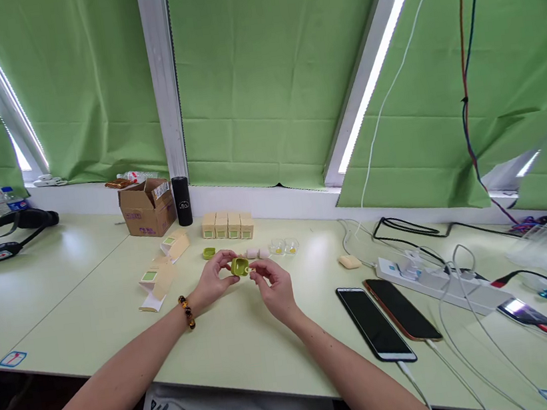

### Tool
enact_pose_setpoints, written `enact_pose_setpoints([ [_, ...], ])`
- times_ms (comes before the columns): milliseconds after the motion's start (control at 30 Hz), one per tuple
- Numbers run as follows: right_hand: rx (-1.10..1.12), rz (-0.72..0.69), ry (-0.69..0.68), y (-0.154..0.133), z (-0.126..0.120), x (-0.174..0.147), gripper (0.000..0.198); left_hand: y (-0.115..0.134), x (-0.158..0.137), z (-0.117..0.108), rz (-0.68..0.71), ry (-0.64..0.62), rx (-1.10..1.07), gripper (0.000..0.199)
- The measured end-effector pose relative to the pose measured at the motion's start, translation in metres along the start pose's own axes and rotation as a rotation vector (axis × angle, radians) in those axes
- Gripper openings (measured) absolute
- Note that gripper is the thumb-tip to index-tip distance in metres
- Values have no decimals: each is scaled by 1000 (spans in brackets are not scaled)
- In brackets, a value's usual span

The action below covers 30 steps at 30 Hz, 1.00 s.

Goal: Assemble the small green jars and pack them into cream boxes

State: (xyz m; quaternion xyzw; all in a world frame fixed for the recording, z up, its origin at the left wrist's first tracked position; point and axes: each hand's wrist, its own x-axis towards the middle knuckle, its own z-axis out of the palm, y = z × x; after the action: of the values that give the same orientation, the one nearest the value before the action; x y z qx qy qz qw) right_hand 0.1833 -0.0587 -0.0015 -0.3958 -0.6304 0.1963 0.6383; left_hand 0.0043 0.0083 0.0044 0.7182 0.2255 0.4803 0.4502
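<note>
My left hand point(213, 283) grips a small green square container point(239, 267) between thumb and fingers, its hollow side facing me. At the container's right edge, my right hand point(275, 291) pinches a small pale ring-shaped piece point(247, 270); whether it is joined to the container I cannot tell. Behind my left hand lies another small green square piece point(208, 253). Beyond the hands are pale pinkish cylindrical pieces point(258, 253), partly hidden by my fingers. To their right are two clear little cups, one point(278, 247) beside the other point(292, 246), each with something yellow inside.
Several small kraft boxes point(227, 226) stand in a row at the back. Opened kraft packaging point(156, 278) lies left. Behind are a cardboard carton point(147, 208) and black tumbler point(182, 201). Rightward lie two phones point(376, 322) point(402, 308), a power strip point(440, 284) and cables.
</note>
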Motion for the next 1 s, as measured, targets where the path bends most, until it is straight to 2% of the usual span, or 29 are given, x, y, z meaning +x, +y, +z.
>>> enact_pose_setpoints([
  [167,-107,-131,5,0,-2,0,16,-1,-3,3,16,-15,74,47],
  [433,-196,-241,17,2,-3,-1,16,4,-6,8,71,-41,138,47],
  [633,-354,-390,-25,6,-7,1,23,3,-7,8,108,-24,157,46],
  [800,-567,-416,-1,8,-8,2,18,5,-8,10,145,-31,200,46],
  [1000,-656,-459,-30,7,-9,2,14,5,-9,10,167,-39,202,45],
])
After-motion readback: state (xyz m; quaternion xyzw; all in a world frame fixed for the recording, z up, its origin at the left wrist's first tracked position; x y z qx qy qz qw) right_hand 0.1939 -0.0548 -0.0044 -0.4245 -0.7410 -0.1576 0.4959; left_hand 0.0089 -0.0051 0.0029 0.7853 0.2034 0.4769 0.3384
